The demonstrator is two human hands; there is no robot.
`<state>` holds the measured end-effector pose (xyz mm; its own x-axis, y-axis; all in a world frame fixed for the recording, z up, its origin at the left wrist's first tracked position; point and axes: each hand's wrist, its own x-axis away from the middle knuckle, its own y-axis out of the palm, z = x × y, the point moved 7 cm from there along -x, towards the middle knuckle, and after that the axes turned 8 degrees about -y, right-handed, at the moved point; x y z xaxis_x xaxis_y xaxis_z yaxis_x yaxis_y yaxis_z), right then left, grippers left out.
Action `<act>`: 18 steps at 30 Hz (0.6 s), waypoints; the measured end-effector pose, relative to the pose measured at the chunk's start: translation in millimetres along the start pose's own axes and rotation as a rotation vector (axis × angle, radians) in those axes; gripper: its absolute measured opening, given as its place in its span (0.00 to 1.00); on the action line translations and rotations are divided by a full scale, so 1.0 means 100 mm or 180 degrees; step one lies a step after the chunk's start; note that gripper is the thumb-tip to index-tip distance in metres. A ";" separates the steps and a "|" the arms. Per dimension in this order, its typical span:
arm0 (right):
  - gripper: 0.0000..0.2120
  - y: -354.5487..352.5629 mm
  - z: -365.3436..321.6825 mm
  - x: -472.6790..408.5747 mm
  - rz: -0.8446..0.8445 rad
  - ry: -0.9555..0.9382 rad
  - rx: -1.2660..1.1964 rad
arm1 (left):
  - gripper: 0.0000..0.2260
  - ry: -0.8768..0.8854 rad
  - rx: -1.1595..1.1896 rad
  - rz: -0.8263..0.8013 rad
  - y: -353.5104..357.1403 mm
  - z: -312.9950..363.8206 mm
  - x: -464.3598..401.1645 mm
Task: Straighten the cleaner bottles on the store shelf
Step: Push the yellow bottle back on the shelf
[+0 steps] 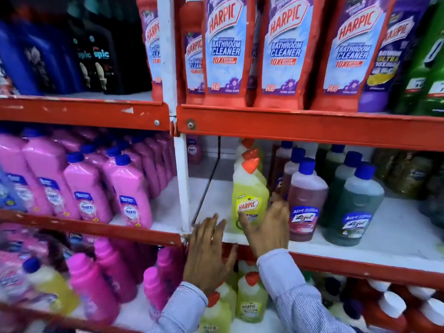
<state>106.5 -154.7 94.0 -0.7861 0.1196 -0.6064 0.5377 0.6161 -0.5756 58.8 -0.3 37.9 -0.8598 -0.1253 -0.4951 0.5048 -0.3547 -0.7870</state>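
A yellow-green Harpic bottle (249, 193) with an orange cap stands at the front of a short row on the middle shelf (396, 239). My right hand (266, 229) is open in front of its lower label, fingers spread, thumb against the label. My left hand (207, 251) is open too, flat over the shelf's front edge just left of the bottle, holding nothing. To the right stand a reddish Lizol bottle (305, 200) and a green Lizol bottle (355, 207), both upright with blue caps.
Red Harpic bathroom cleaner bottles (288, 49) fill the top shelf. Pink bottles (129, 193) crowd the left bay beyond a white upright post (182, 183). More yellow Harpic bottles (251, 301) sit on the shelf below. Bare white shelf lies left of the yellow bottle.
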 end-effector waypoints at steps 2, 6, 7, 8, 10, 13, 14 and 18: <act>0.45 0.13 0.05 -0.02 -0.0087 0.0502 -0.0006 | 0.26 -0.0033 -0.0081 -0.0205 0.17 -0.07 0.01; 0.56 0.33 0.05 -0.03 -0.0264 0.1055 0.0018 | 0.25 -0.0158 -0.0111 -0.0442 0.36 -0.15 0.06; 0.57 0.37 0.06 -0.04 -0.0251 0.1080 0.0018 | 0.25 -0.0148 -0.0080 -0.0393 0.36 -0.14 0.05; 0.56 0.38 0.05 -0.04 -0.0222 0.1104 -0.0020 | 0.24 -0.0160 -0.0052 -0.0349 0.33 -0.13 0.05; 0.53 0.38 0.06 -0.04 -0.0128 0.1111 -0.0074 | 0.24 -0.0134 -0.0027 -0.0257 0.31 -0.11 0.04; 0.49 0.32 0.05 -0.03 -0.0085 0.1042 -0.0075 | 0.24 -0.0076 0.0078 -0.0207 0.32 -0.12 0.05; 0.48 0.30 0.04 -0.01 -0.0100 0.1013 -0.0024 | 0.25 -0.0082 0.0096 -0.0198 0.32 -0.13 0.05; 0.47 0.20 0.07 0.10 -0.0176 0.0980 0.0178 | 0.25 -0.0099 0.0190 -0.0139 0.35 -0.14 0.05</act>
<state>111.3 -146.1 72.5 -0.8654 0.3223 -0.3837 0.5008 0.5855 -0.6375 73.1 -0.6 3.1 -0.8833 -0.1369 -0.4484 0.4622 -0.4150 -0.7837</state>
